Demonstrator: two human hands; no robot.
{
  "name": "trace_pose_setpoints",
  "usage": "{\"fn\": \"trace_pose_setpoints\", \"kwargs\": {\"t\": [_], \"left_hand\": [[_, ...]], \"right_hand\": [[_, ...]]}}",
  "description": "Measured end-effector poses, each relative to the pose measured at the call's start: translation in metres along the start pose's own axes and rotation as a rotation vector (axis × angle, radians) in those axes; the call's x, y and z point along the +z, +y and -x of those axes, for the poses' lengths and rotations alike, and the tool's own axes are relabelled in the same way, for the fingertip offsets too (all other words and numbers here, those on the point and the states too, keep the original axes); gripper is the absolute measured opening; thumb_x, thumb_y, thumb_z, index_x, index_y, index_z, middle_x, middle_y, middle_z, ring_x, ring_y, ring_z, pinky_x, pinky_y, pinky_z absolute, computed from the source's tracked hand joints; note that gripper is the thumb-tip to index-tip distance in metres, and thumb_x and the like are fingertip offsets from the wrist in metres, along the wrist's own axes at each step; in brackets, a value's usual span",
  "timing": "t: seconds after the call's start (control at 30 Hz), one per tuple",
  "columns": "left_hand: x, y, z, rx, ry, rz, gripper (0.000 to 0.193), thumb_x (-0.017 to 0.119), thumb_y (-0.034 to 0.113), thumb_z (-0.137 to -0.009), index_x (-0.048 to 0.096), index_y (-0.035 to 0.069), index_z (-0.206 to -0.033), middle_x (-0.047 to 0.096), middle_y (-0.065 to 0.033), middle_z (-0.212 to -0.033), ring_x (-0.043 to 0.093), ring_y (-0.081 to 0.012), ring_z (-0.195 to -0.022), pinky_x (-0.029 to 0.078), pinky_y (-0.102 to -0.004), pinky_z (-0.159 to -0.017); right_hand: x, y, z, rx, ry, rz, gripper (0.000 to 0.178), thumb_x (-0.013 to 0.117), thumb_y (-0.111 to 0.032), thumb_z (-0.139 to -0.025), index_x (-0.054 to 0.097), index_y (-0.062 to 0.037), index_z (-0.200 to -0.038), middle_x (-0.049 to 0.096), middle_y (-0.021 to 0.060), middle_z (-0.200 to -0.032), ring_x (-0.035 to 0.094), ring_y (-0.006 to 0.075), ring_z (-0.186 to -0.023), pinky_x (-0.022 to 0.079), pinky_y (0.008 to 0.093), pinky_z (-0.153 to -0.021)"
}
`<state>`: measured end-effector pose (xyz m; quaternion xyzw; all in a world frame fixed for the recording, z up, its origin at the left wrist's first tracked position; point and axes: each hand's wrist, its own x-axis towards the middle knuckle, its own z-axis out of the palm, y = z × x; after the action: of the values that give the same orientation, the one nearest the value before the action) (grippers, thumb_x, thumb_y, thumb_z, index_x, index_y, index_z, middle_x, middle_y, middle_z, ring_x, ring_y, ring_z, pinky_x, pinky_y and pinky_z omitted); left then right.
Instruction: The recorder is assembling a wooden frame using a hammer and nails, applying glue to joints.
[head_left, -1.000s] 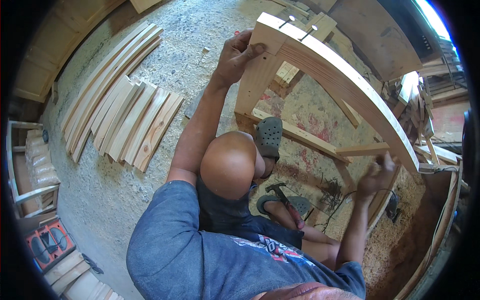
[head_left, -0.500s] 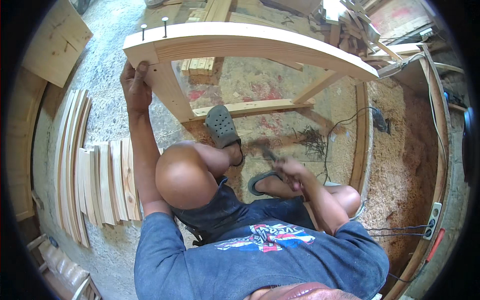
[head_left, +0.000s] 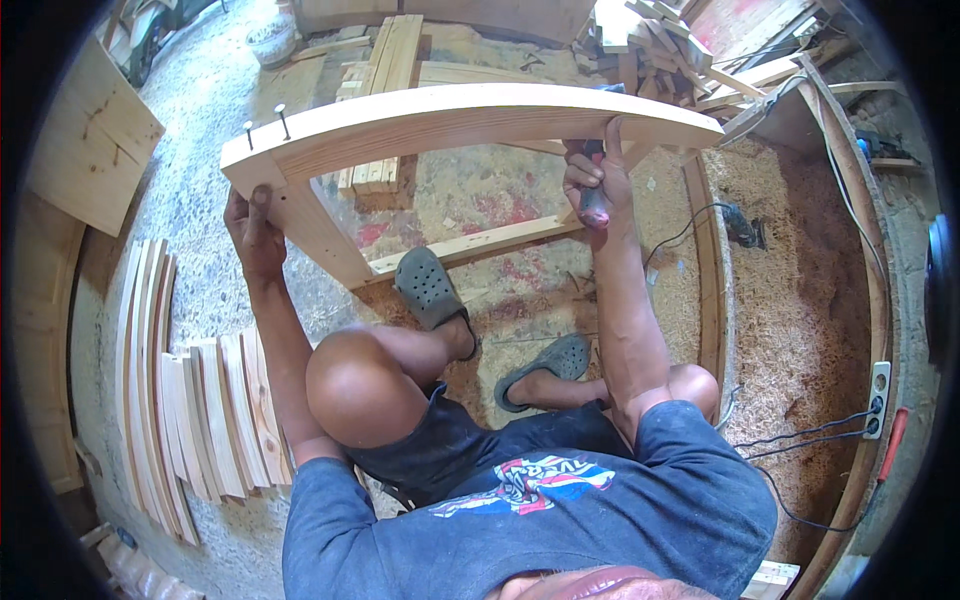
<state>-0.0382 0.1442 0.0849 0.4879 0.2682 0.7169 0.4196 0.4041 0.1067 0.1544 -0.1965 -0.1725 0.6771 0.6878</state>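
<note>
A pale wooden frame [head_left: 480, 120] stands upright in front of me, its top rail running across the view. Two nails [head_left: 282, 120] stick up from the rail's left end. Below that end, my left hand [head_left: 258, 232] grips the corner, thumb against the joint with the side post [head_left: 318, 232]. My right hand [head_left: 598, 185] is near the rail's right part, fingers wrapped around a hammer's handle [head_left: 594, 216] and thumb laid up against the wood. Most of the hammer is hidden by the hand and rail; a bit of its metal head [head_left: 608, 88] shows above the rail.
Cut wooden strips [head_left: 215, 410] lie in rows on the floor at left. More boards [head_left: 385, 70] and a scrap pile [head_left: 670, 60] are at the back. A cable [head_left: 680, 235] crosses the floor beside sawdust [head_left: 800, 300]. A power strip [head_left: 877, 400] sits at right.
My right hand has moved from low by my right foot, forward and up to the top rail with the hammer. The frame has shifted slightly left in view; my left hand keeps its corner.
</note>
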Motion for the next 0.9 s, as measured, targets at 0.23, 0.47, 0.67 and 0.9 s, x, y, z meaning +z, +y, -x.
{"fn": "trace_pose_setpoints", "kwargs": {"t": [0.23,0.47,0.67,0.9], "left_hand": [[-0.008,-0.012,-0.003,0.003,0.005,0.062,0.049,0.074,0.023,-0.092,0.056,-0.007,-0.126,0.067,-0.0130,-0.116,0.065,-0.0192,-0.106,0.051,-0.0323,-0.095],[-0.010,-0.014,-0.003,0.003,0.051,0.041,0.049,0.075,0.023,-0.091,0.057,-0.006,-0.126,0.067,-0.0126,-0.115,0.065,-0.0177,-0.105,0.051,-0.0319,-0.095],[-0.008,-0.013,-0.001,-0.013,0.046,0.050,0.049,0.076,0.024,-0.091,0.057,-0.006,-0.124,0.067,-0.0129,-0.114,0.065,-0.0177,-0.104,0.053,-0.0311,-0.093],[-0.009,-0.013,-0.003,-0.003,0.045,0.024,0.047,0.074,0.023,-0.092,0.057,-0.007,-0.124,0.068,-0.0132,-0.113,0.066,-0.0180,-0.103,0.053,-0.0309,-0.092]], "right_hand": [[0.008,-0.014,-0.007,-0.005,-0.033,0.116,0.043,0.064,-0.047,-0.098,0.056,-0.0090,-0.117,0.061,0.0051,-0.093,0.038,0.0009,-0.047,0.035,0.0134,-0.038],[0.015,-0.011,-0.007,-0.022,0.008,0.130,0.045,0.064,-0.049,-0.097,0.057,-0.0090,-0.117,0.061,0.0035,-0.092,0.038,0.0006,-0.047,0.035,0.0135,-0.039],[0.014,-0.012,-0.009,-0.028,0.041,0.163,0.046,0.064,-0.050,-0.096,0.056,-0.0093,-0.117,0.061,0.0031,-0.092,0.038,0.0004,-0.047,0.036,0.0136,-0.039],[0.004,-0.014,-0.021,0.010,0.029,0.075,0.051,0.065,-0.049,-0.095,0.058,-0.0064,-0.122,0.067,0.0157,-0.112,0.040,0.0004,-0.045,0.038,0.0131,-0.040]]}}
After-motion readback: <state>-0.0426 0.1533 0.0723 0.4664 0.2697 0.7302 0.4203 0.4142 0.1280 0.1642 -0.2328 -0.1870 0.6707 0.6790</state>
